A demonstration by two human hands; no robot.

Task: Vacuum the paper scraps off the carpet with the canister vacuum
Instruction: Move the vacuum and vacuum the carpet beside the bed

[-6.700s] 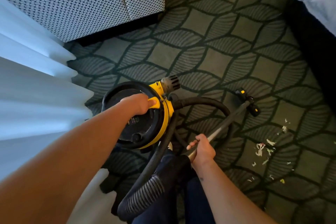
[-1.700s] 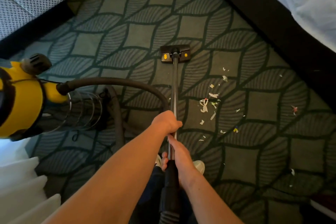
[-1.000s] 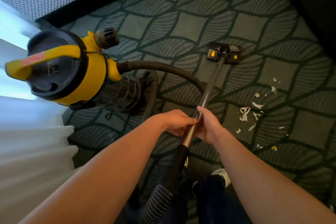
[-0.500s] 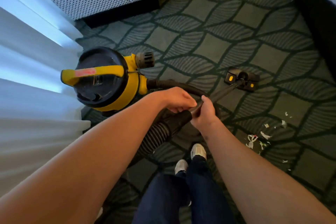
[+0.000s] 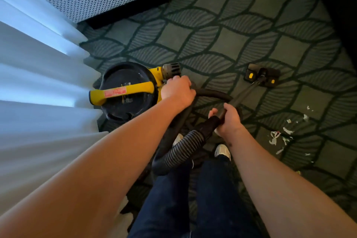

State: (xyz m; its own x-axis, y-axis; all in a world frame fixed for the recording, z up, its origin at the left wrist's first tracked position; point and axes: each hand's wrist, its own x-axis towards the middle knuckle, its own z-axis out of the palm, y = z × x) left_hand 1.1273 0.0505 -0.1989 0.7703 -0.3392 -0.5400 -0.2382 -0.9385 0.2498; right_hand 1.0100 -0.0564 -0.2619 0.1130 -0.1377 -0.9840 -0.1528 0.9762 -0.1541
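Closest in, the ribbed hose [image 5: 181, 149] sags in a loop over the person's shoes [image 5: 222, 151], below both hands. That slack looks like the likeliest trouble, since a step toward the mess could catch a foot and tug the machine over. The right hand [image 5: 229, 120] is wrapped firmly round the wand [image 5: 243, 95] where it meets the hose cuff. The left hand [image 5: 178, 92], further out, is curled down over the hose where it enters the canister vacuum [image 5: 127, 91]. Its fingertips are hidden, so I cannot tell whether it grips the hose or reaches for something beneath. The canister is a black drum with a yellow body and a yellow carry handle with a red label, and it stands upright just left of that hand, close to the curtain [image 5: 38, 83]. A hard pull might drag it into the fabric. Beyond the right hand the floor head [image 5: 262, 76] lies flat on the carpet [image 5: 222, 44], well apart from the paper scraps [image 5: 278, 137]. These are small white shreds scattered to the right of the right hand, and none are picked up yet. A fast sweep could scatter such light bits rather than lift them.
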